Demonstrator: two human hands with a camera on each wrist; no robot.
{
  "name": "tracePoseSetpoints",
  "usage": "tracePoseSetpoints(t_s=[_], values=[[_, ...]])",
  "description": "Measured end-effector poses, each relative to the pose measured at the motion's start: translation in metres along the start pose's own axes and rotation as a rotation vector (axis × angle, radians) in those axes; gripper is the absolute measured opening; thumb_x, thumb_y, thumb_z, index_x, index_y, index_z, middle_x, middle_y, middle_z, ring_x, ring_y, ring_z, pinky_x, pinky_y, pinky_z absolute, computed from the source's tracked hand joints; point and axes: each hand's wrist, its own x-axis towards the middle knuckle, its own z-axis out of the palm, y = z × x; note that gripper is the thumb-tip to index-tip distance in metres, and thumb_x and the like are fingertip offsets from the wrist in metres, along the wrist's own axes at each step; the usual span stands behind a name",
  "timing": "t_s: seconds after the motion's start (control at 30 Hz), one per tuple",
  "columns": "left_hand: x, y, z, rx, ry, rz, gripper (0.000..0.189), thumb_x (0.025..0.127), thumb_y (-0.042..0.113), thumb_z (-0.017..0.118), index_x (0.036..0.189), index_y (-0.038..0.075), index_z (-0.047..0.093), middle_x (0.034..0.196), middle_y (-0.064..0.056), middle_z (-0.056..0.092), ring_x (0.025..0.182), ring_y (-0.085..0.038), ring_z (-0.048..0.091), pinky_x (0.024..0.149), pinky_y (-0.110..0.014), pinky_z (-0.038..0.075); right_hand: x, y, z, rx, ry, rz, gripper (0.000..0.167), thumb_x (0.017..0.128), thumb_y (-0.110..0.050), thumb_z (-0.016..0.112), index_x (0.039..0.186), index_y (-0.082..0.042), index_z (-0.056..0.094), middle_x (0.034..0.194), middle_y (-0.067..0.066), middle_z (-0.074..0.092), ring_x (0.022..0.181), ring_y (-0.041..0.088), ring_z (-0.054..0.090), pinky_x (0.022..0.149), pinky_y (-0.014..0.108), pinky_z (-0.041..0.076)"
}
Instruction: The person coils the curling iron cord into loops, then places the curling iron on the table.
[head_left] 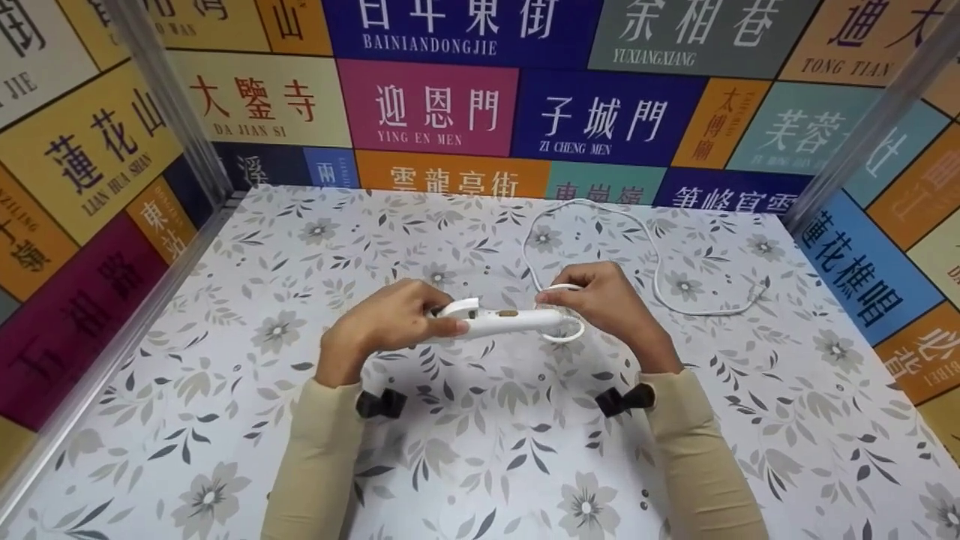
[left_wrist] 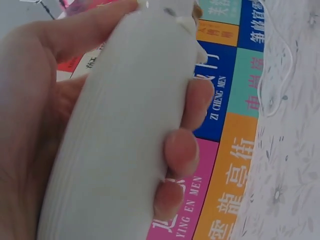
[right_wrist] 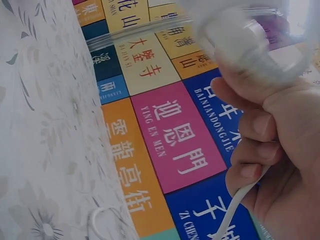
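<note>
A white curling iron with a small gold panel is held level above the table in the head view. My left hand grips its wide end, thumb along the near side by the raised lever. In the left wrist view the fingers wrap round the smooth white body. At the narrow end, my right hand holds the white power cord, which loops around that end. The right wrist view shows curled fingers with the cord running out below them.
Beyond the right hand, the rest of the cord curves over the floral-patterned table to its plug. Panels of colourful printed signs stand at the back and both sides. Each wrist carries a black mount.
</note>
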Motion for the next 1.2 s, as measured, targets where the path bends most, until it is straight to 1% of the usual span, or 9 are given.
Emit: tracePoseSetpoints(t_s=[0.17, 0.3, 0.43, 0.57, 0.7, 0.77, 0.9, 1.03, 1.2], values=[[0.002, 0.003, 0.004, 0.097, 0.034, -0.06, 0.029, 0.092, 0.046, 0.067, 0.101, 0.02, 0.076, 0.076, 0.002, 0.062, 0.063, -0.016, 0.049, 0.06, -0.03, 0.042, -0.005, -0.012, -0.001, -0.175, 0.035, -0.076, 0.02, 0.09, -0.036, 0.075, 0.085, -0.017, 0.079, 0.071, -0.001, 0.066, 0.063, 0.013, 0.048, 0.061, 0.026, 0.041], [0.004, 0.003, 0.005, 0.147, 0.099, -0.088, 0.033, 0.095, 0.047, 0.062, 0.107, 0.018, 0.074, 0.083, -0.001, 0.064, 0.07, -0.018, 0.052, 0.065, -0.032, 0.042, -0.013, -0.025, 0.0, -0.245, 0.06, -0.14, 0.023, 0.097, -0.034, 0.066, 0.092, -0.015, 0.078, 0.067, -0.002, 0.061, 0.058, 0.013, 0.045, 0.057, 0.027, 0.038], [0.005, 0.002, 0.005, 0.169, 0.167, -0.066, 0.033, 0.098, 0.047, 0.058, 0.106, 0.017, 0.07, 0.085, -0.002, 0.063, 0.074, -0.02, 0.052, 0.068, -0.034, 0.041, -0.022, -0.039, -0.002, -0.286, 0.083, -0.175, 0.023, 0.1, -0.032, 0.062, 0.096, -0.014, 0.076, 0.062, -0.004, 0.05, 0.052, 0.011, 0.039, 0.053, 0.026, 0.033], [0.005, 0.002, 0.004, 0.154, 0.211, -0.032, 0.035, 0.1, 0.045, 0.054, 0.112, 0.017, 0.07, 0.087, -0.002, 0.065, 0.078, -0.02, 0.055, 0.073, -0.035, 0.042, -0.03, -0.048, -0.005, -0.332, 0.083, -0.177, 0.021, 0.101, -0.031, 0.06, 0.099, -0.015, 0.074, 0.062, -0.005, 0.054, 0.052, 0.01, 0.042, 0.052, 0.027, 0.035], [0.005, 0.0, 0.004, 0.13, 0.234, -0.014, 0.037, 0.101, 0.044, 0.051, 0.116, 0.016, 0.07, 0.091, -0.003, 0.067, 0.081, -0.021, 0.057, 0.076, -0.036, 0.043, -0.032, -0.049, -0.008, -0.336, 0.002, -0.166, 0.022, 0.103, -0.031, 0.056, 0.104, -0.016, 0.072, 0.068, -0.002, 0.061, 0.054, 0.011, 0.046, 0.055, 0.028, 0.038], [0.005, -0.001, 0.003, 0.125, 0.249, -0.01, 0.036, 0.101, 0.044, 0.051, 0.116, 0.017, 0.07, 0.091, -0.004, 0.067, 0.081, -0.021, 0.057, 0.076, -0.036, 0.043, -0.032, -0.047, -0.01, -0.301, -0.059, -0.155, 0.022, 0.104, -0.03, 0.055, 0.107, -0.016, 0.072, 0.073, 0.0, 0.064, 0.059, 0.012, 0.049, 0.058, 0.028, 0.041], [0.005, -0.004, 0.002, 0.12, 0.28, -0.01, 0.037, 0.1, 0.045, 0.053, 0.124, 0.02, 0.068, 0.094, -0.005, 0.068, 0.082, -0.022, 0.057, 0.076, -0.037, 0.043, -0.029, -0.041, -0.015, -0.238, -0.158, -0.137, 0.023, 0.104, -0.023, 0.055, 0.11, -0.012, 0.073, 0.081, 0.003, 0.07, 0.072, 0.015, 0.058, 0.069, 0.03, 0.048], [0.007, -0.004, 0.002, 0.113, 0.29, -0.002, 0.04, 0.099, 0.046, 0.055, 0.129, 0.021, 0.066, 0.097, -0.005, 0.069, 0.082, -0.023, 0.057, 0.077, -0.037, 0.043, -0.028, -0.035, -0.018, -0.233, -0.19, -0.125, 0.024, 0.103, -0.025, 0.056, 0.11, -0.012, 0.075, 0.083, 0.002, 0.072, 0.079, 0.019, 0.065, 0.073, 0.031, 0.051], [0.008, -0.005, 0.002, 0.075, 0.295, -0.007, 0.043, 0.099, 0.046, 0.055, 0.135, 0.024, 0.063, 0.106, -0.006, 0.071, 0.088, -0.024, 0.059, 0.081, -0.04, 0.046, -0.026, -0.032, -0.019, -0.211, -0.225, -0.097, 0.027, 0.101, -0.031, 0.059, 0.11, -0.013, 0.077, 0.084, 0.004, 0.076, 0.078, 0.022, 0.07, 0.067, 0.027, 0.052]])
